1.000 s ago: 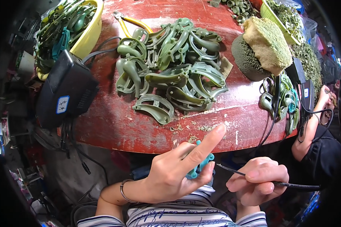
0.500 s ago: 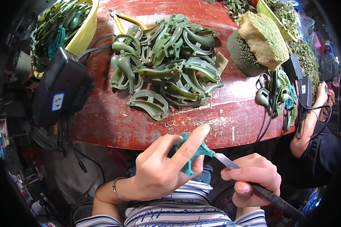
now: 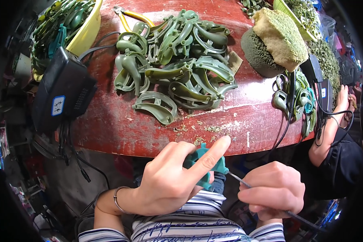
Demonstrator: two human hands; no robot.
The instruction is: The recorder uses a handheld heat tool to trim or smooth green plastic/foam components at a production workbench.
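My left hand (image 3: 169, 177) is closed round a teal moulded plastic part (image 3: 220, 165), its index finger stretched along the top. Part of the piece is hidden behind the fingers. In my right hand (image 3: 273, 189) is a thin flat metal file (image 3: 238, 179), gripped in a fist. The file's tip meets the right end of the teal part, and its far end sticks out at the lower right. Beyond my hands a heap of olive-green curved plastic parts (image 3: 181, 74) lies on the red table (image 3: 157, 139), with shavings scattered on the near side.
Yellow-handled pliers (image 3: 135, 17) lie behind the heap. A black box with cables (image 3: 60, 92) stands at left by a yellow basket (image 3: 88, 30) of green pieces. At right are a worn foam block (image 3: 280, 38), more green parts (image 3: 300, 101) and another person's arm (image 3: 332, 129).
The file has turned from its flat face to its thin edge as my right hand rolled over. The teal part has tilted slightly in my left hand. My view has shifted a little.
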